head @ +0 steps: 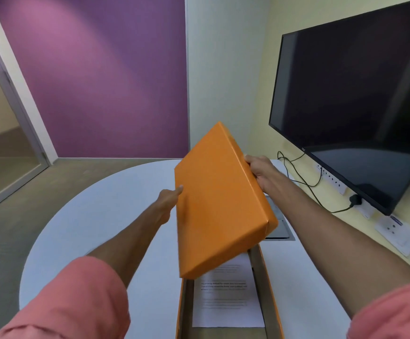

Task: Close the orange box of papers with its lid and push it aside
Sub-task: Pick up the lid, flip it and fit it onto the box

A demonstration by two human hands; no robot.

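Observation:
The orange lid (219, 201) hangs tilted in the air above the far end of the open orange box (267, 289), its top face turned toward me. My left hand (168, 203) grips the lid's left edge and my right hand (260, 171) grips its far right edge. Inside the box, printed white papers (226, 302) lie flat. The box stands on the white table (96, 228) close to me, and the lid hides its far end.
A large dark screen (360, 99) hangs on the right wall, with black cables (306, 177) and wall sockets (394, 231) below it. A grey hatch (281, 228) is set in the table behind the lid. A glass door (0, 133) is at left.

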